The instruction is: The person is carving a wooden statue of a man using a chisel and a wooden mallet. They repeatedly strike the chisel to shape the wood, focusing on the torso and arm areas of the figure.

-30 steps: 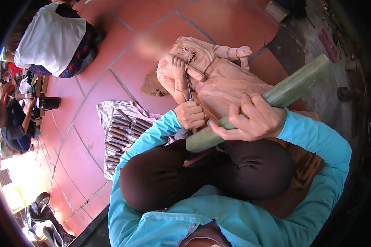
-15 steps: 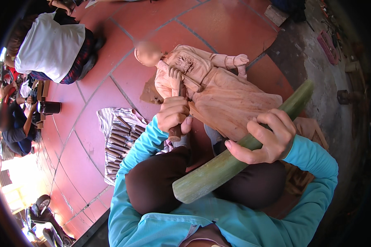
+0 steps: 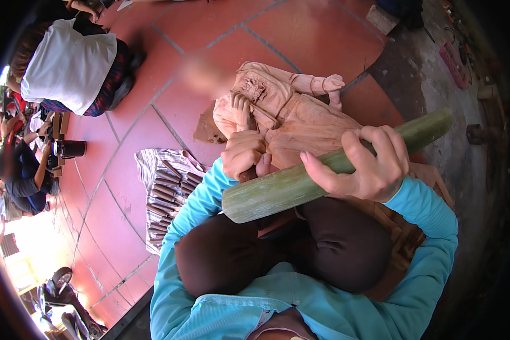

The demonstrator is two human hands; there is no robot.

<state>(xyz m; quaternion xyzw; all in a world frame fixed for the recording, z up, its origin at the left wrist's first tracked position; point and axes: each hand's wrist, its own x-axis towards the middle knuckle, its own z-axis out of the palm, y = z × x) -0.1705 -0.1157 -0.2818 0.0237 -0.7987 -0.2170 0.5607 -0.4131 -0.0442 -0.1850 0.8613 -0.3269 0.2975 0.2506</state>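
A carved wooden statue of a robed figure lies on its back ahead of me, its head end to the left. My left hand is closed round the brown handle of a carving chisel, beside the statue's chest and hand. The chisel's blade is hidden. With fingers wrapped round it, my right hand grips a long green club-like mallet. Its thick left end lies over the butt of the chisel handle; whether they touch I cannot tell.
On the red tiled floor to my left, a striped cloth bears several wood-handled chisels. A person in a white top bends at the upper left; another person sits below. Wooden blocks lie right of the statue.
The mallet has swung up and away from my lap, its thick end now at the chisel's butt. My left hand keeps the chisel in nearly the same place.
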